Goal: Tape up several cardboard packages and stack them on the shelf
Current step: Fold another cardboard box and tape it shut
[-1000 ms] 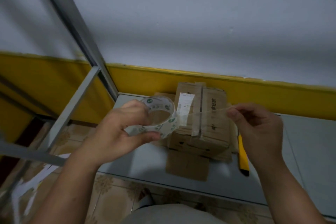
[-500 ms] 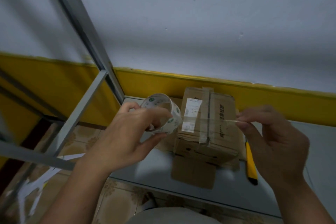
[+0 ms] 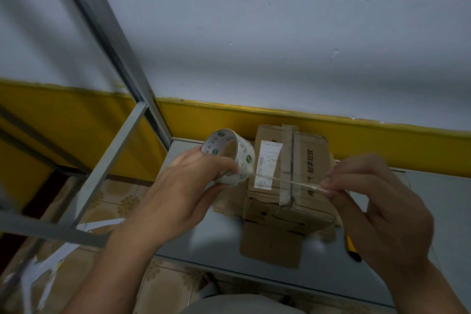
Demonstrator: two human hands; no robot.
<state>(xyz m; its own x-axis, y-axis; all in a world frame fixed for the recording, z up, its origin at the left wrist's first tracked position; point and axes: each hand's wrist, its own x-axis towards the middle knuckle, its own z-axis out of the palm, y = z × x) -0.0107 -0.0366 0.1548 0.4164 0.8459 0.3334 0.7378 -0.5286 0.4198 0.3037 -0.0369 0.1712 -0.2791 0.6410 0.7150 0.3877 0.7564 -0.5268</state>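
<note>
A brown cardboard package (image 3: pixel 305 160) with a white label and old tape along its top seam sits on the grey shelf board (image 3: pixel 224 245), one flap lying open toward me. My left hand (image 3: pixel 183 186) grips a roll of clear tape (image 3: pixel 229 153) printed with green marks, just left of the package. My right hand (image 3: pixel 377 201) pinches the free end of the tape strip (image 3: pixel 288 182), which stretches taut across the front of the package top.
A yellow utility knife (image 3: pixel 353 250) lies on the board, mostly hidden behind my right hand. Grey metal shelf posts (image 3: pixel 107 33) and rails rise at the left. A yellow-and-white wall stands close behind. White paper scraps (image 3: pixel 51 262) litter the tiled floor.
Both hands have lowered and moved closer to the package; the tape roll is tilted more upright and the stretched strip now crosses the package top.
</note>
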